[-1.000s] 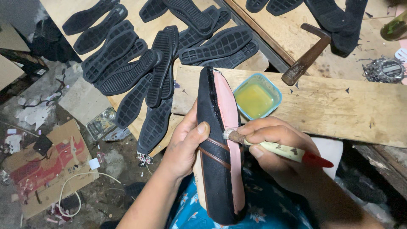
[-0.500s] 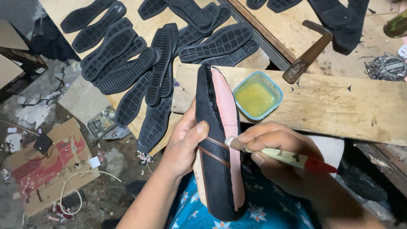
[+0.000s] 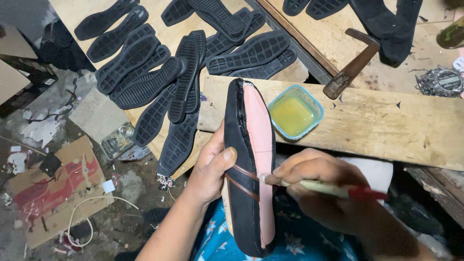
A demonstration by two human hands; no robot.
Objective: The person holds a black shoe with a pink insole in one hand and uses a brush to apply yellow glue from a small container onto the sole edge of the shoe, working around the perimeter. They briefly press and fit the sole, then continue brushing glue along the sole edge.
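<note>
Black shoe (image 3: 246, 193): upside down, pink insole board facing up, toe pointing away toward the wooden plank; held above the lap, in front of the table edge.
Brown straps (image 3: 241, 181): two thin bands crossing the black upper at mid-length, just under the left thumb.
Left hand (image 3: 210, 166): wrapped around the shoe's left side, thumb pressed on the upper, fingers hidden beneath.
Right hand (image 3: 321, 186): closed around a brush, fingertips pinching the handle close to the bristle end.
Brush (image 3: 324, 188): pale handle with a red tail end, lying almost level; bristle tip touching the pink board's right edge near the middle of the shoe.
Glue tub (image 3: 295, 112): small light-blue square container of yellowish liquid, standing on the plank just right of the shoe's toe.
Wooden plank (image 3: 377, 128): bare pale board running across the table, with the tub on it.
Hammer (image 3: 352, 69): dark brown, lying slanted beyond the plank, head toward the upper right.
Rubber soles (image 3: 159, 72): many black treaded outsoles, spread and overlapping on the board to the upper left, tread up.
Cardboard (image 3: 53, 193): torn sheet with red print on the littered floor at lower left, white cord beside it.
Blue patterned cloth (image 3: 227, 241): over the lap, under the shoe's heel.
</note>
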